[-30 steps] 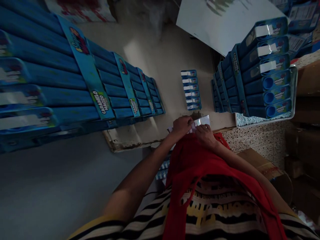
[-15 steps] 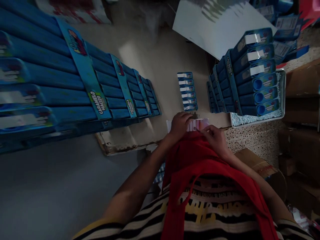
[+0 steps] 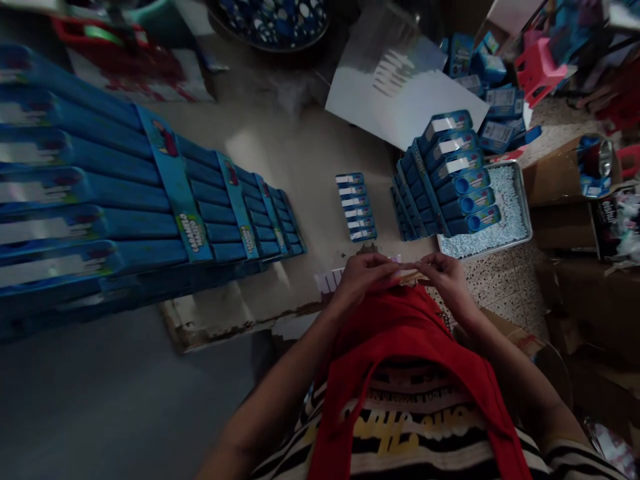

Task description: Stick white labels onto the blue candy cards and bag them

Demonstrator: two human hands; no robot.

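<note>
At the table's front edge, against a red apron point(image 3: 385, 320), my left hand point(image 3: 367, 277) is closed on a sheet of white labels point(image 3: 327, 281). Part of the sheet sticks out to the left of that hand. My right hand point(image 3: 444, 270) pinches the pale strip at the sheet's right end, thumb against forefinger. The fingertips of both hands are a short way apart, and they hide much of the sheet. Just beyond them stands a short row of blue candy boxes point(image 3: 357, 207) with white labels on their ends.
Tall banded stacks of blue boxes point(image 3: 135, 220) fill the left side. A smaller stack point(image 3: 450, 180) stands right, beside a metal tray point(image 3: 525, 200) of pale blue pellets. Behind lie a white board point(image 3: 370, 100) and a dark speckled bowl point(image 3: 270, 47). Cartons point(image 3: 555, 173) and a pink stool point(image 3: 540, 70) are farther right.
My right hand has come closer to my left, and both now pinch near each other at the sheet's right end. The view has tilted up and shifted, showing more of the room behind.
</note>
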